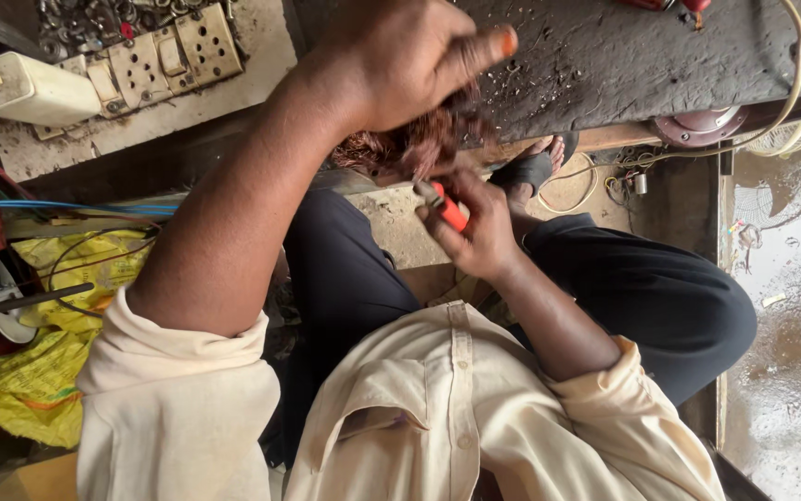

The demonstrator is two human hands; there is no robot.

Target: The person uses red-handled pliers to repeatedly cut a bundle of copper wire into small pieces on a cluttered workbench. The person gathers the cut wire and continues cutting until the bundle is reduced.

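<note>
My left hand [400, 65] reaches forward at the top centre and is closed over a tangled bundle of reddish copper winding wire [391, 153], which it holds at the edge of a dark workbench [623, 56]. Just below it, my right hand [479, 227] grips a small tool with an orange handle [452, 211]. The tool's metal tip points up into the wire bundle. Much of the bundle is hidden under my left hand. I wear a cream shirt and dark trousers.
A dirty switchboard with sockets [159, 51] and a white box [34, 91] lie at the top left. Blue wires [66, 206] and a yellow bag [38, 371] sit on the left. A sandalled foot [535, 167], a round metal motor part [702, 125] and wet floor [790, 306] are on the right.
</note>
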